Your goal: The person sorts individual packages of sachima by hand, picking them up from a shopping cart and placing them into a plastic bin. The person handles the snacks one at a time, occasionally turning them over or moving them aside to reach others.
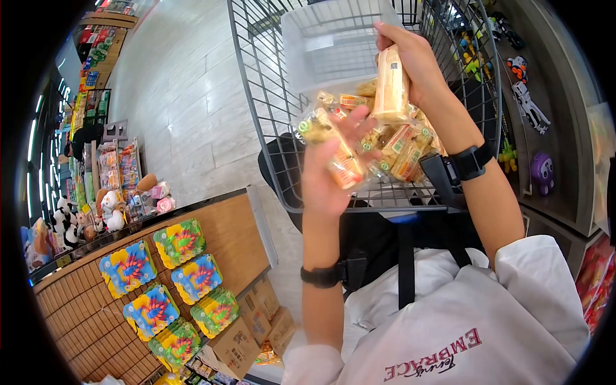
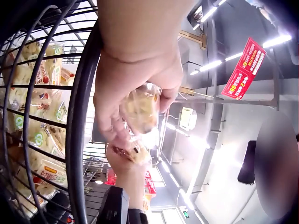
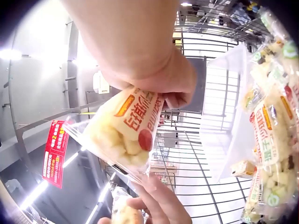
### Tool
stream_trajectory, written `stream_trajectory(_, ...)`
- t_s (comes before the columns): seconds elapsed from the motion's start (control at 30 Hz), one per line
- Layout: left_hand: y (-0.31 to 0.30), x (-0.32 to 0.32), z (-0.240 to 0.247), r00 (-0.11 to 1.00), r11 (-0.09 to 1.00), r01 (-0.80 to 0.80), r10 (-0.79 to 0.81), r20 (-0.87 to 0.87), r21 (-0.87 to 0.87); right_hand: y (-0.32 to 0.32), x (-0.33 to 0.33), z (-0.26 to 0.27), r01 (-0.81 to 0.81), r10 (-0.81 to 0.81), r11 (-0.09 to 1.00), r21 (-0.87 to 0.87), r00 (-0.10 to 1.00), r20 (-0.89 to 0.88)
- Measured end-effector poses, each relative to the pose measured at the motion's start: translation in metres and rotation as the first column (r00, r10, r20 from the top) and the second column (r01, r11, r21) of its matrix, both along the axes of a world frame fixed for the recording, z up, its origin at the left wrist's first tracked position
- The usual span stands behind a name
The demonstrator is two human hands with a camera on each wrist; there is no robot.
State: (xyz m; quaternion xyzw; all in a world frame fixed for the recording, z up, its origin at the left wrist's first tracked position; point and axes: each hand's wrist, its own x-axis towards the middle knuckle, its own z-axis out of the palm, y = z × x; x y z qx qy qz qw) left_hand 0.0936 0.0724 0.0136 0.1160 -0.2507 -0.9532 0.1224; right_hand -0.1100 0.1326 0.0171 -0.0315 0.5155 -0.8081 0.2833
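Within the right hand (image 1: pixel 418 63), a tight grip by curled fingers on one bread packet (image 1: pixel 392 83), at its end far from the body. Long axis of this packet running from the grip back toward the body, slanting down over the bread pile (image 1: pixel 401 153). Toward the left side of the right hand and nearer to the body, the left hand (image 1: pixel 324 183), half closed, with thumb and fingers around a second packet (image 1: pixel 347 168). Long axis of the second packet more diagonal, with one end toward the body and the right. Both hands near each other, over the wire cart (image 1: pixel 251 96); the left one nearer to its body-side rim, the right one with its packet more directly above the pile. Farther out from the left hand, a clear plastic bin (image 1: pixel 321 63), inside the cart.

In the head view, only a pale back with a small dark code on the first packet, and blurred left fingers. In the right wrist view, its red print and pale cubes of bread, with left fingertips close by its lower edge; contact there not possible to tell. In the left wrist view, thumb and fingers on opposite sides of the second packet.
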Motion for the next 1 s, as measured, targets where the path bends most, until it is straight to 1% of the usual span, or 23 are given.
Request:
stream_trajectory(0.03, 0.002, -0.002, -0.001, 0.989, 0.970, -0.090, 0.114, 0.096, -0.224, 0.001, 0.001, 0.002, 0.054, -0.054, 0.998, 0.013, 0.998, -0.013)
stream_trajectory(0.07, 0.003, -0.004, -0.002, 0.956, 0.883, -0.150, 0.244, 0.162, -0.444, 0.001, -0.002, 0.000, 0.053, -0.052, 0.999, 0.012, 0.999, -0.013)
stream_trajectory(0.1, 0.005, -0.006, -0.003, 0.933, 0.869, -0.201, 0.310, 0.180, -0.453, 0.002, -0.007, -0.004, 0.097, -0.097, 0.995, -0.003, 0.995, 0.024)
stream_trajectory(0.13, 0.003, -0.004, -0.005, 0.932, 0.868, -0.203, 0.313, 0.182, -0.454, 0.004, -0.013, -0.008, 0.142, -0.141, 0.990, -0.017, 0.988, 0.062)
stream_trajectory(0.2, -0.004, 0.000, -0.007, 0.923, 0.917, -0.329, 0.362, 0.129, -0.225, 0.005, -0.018, -0.016, 0.122, -0.118, 0.991, -0.049, 0.990, 0.074)
stream_trajectory(0.23, -0.006, 0.001, -0.003, 0.937, 0.934, -0.342, 0.347, 0.045, -0.100, 0.004, -0.018, -0.017, 0.093, -0.089, 0.994, -0.050, 0.994, 0.070)
stream_trajectory(0.3, -0.006, -0.001, -0.006, 0.929, 0.928, -0.359, 0.366, 0.062, -0.104, 0.003, -0.016, -0.019, 0.066, -0.063, 0.997, -0.050, 0.996, 0.069)
stream_trajectory(0.37, -0.007, -0.001, -0.012, 0.912, 0.914, -0.391, 0.400, 0.093, -0.106, 0.000, -0.011, -0.021, 0.001, 0.000, 1.000, -0.019, 1.000, 0.030)
stream_trajectory(0.4, -0.007, 0.000, -0.014, 0.911, 0.914, -0.390, 0.400, 0.095, -0.107, 0.000, -0.010, -0.021, 0.001, 0.000, 1.000, -0.019, 0.999, 0.032)
stream_trajectory(0.47, -0.009, 0.002, -0.017, 0.919, 0.923, -0.382, 0.384, 0.093, -0.039, 0.000, -0.007, -0.018, -0.043, 0.044, 0.999, -0.008, 0.997, 0.066)
stream_trajectory(0.5, -0.010, 0.003, -0.018, 0.919, 0.923, -0.382, 0.384, 0.093, -0.039, 0.000, -0.006, -0.017, -0.043, 0.044, 0.999, -0.008, 0.997, 0.066)
stream_trajectory(0.57, -0.012, 0.005, -0.021, 0.944, 0.944, -0.330, 0.330, 0.029, 0.021, -0.001, -0.005, -0.015, -0.051, 0.051, 0.999, 0.002, 0.997, 0.056)
stream_trajectory(0.6, -0.012, 0.005, -0.020, 0.944, 0.944, -0.331, 0.330, 0.027, 0.021, 0.000, -0.005, -0.014, -0.051, 0.051, 0.999, 0.002, 0.997, 0.054)
stream_trajectory(0.67, -0.011, 0.005, -0.019, 0.951, 0.951, -0.308, 0.307, 0.045, 0.010, 0.002, -0.003, -0.012, -0.125, 0.124, 0.990, 0.061, 0.992, 0.033)
stream_trajectory(0.8, -0.011, 0.004, -0.020, 0.949, 0.948, -0.316, 0.315, 0.027, 0.021, -0.003, 0.008, -0.004, -0.179, 0.180, 0.980, 0.089, 0.984, -0.002)
stream_trajectory(0.87, -0.010, 0.005, -0.017, 0.942, 0.942, -0.336, 0.335, 0.016, 0.017, -0.002, 0.014, 0.003, -0.316, 0.317, 0.949, 0.028, 0.946, -0.068)
stream_trajectory(0.9, -0.010, 0.005, -0.017, 0.942, 0.942, -0.336, 0.336, 0.016, 0.016, -0.001, 0.015, 0.003, -0.316, 0.317, 0.948, 0.027, 0.946, -0.068)
stream_trajectory(0.97, -0.011, 0.006, -0.016, 0.945, 0.944, -0.325, 0.326, -0.011, 0.051, 0.001, 0.016, 0.004, -0.460, 0.462, 0.886, 0.047, 0.876, -0.139)
stream_trajectory(1.0, -0.011, 0.006, -0.017, 0.945, 0.944, -0.325, 0.326, -0.010, 0.051, 0.001, 0.016, 0.003, -0.461, 0.463, 0.886, 0.047, 0.875, -0.138)
